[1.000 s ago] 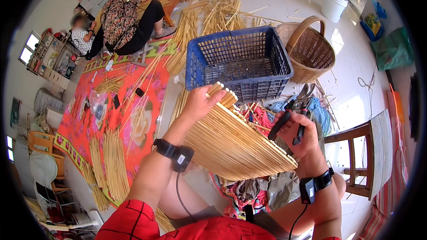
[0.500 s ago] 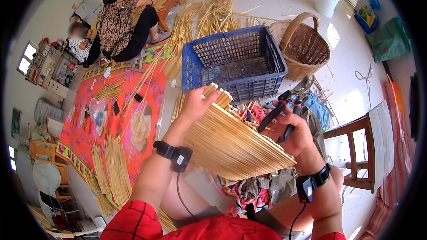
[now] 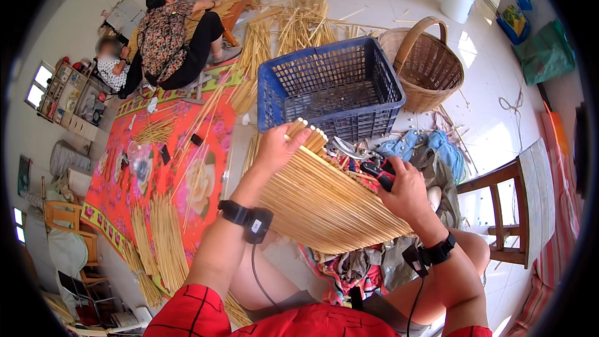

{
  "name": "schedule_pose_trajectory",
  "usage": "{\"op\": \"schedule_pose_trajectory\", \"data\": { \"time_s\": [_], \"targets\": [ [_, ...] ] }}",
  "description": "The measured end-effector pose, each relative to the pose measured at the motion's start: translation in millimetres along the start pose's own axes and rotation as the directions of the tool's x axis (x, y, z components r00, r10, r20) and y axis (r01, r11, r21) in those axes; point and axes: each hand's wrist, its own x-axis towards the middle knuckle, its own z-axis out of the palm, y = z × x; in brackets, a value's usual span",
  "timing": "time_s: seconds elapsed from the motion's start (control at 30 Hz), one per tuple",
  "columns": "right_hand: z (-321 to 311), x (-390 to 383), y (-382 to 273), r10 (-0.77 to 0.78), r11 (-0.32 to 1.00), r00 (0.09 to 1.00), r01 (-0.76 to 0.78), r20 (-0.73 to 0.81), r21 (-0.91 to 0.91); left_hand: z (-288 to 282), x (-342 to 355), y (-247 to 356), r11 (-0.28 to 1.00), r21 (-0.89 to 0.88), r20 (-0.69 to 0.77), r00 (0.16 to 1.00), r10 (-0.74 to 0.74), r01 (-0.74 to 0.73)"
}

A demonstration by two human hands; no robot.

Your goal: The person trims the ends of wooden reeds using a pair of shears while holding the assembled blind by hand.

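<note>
A mat of straw-coloured stalks [image 3: 331,203] laid side by side slants across my lap. My left hand [image 3: 274,153] is closed on its upper left corner, where several cut stalk ends stick out past the thumb. In my right hand [image 3: 404,190] is a pair of pruning shears [image 3: 378,173] with dark handles, red inside. Their curved metal blades point left toward the mat's upper edge, near the cut ends. Whether the blades touch a stalk I cannot tell. Crumpled patterned cloth [image 3: 331,278] lies under the mat.
A blue plastic crate [image 3: 312,120] and a wicker basket [image 3: 430,90] stand just beyond the mat. To the right is a wooden stool [image 3: 540,203]. Stalk bundles [image 3: 167,237] lie on a red floral sheet [image 3: 218,134] at left. Two people [image 3: 163,40] sit at the far left.
My right hand has turned and moved left with the shears. Their blades have swung from pointing up and right to pointing left, over the mat's edge. My left hand keeps its hold.
</note>
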Motion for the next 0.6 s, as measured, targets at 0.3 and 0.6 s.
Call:
{"op": "schedule_pose_trajectory", "data": {
  "time_s": [0.3, 0.6],
  "targets": [
    [10, -9, -12, 0.077, 0.997, 0.988, -0.077, 0.135, -0.005, -4, -2, 3, 0.999, 0.015, 0.015, 0.999, -0.04, 0.04],
    [9, -12, -17, 0.022, 0.999, 0.998, -0.02, 0.061, -0.036, -5, -1, 4, 0.994, 0.101, 0.005, 1.0, -0.028, 0.027]
  ]
}}
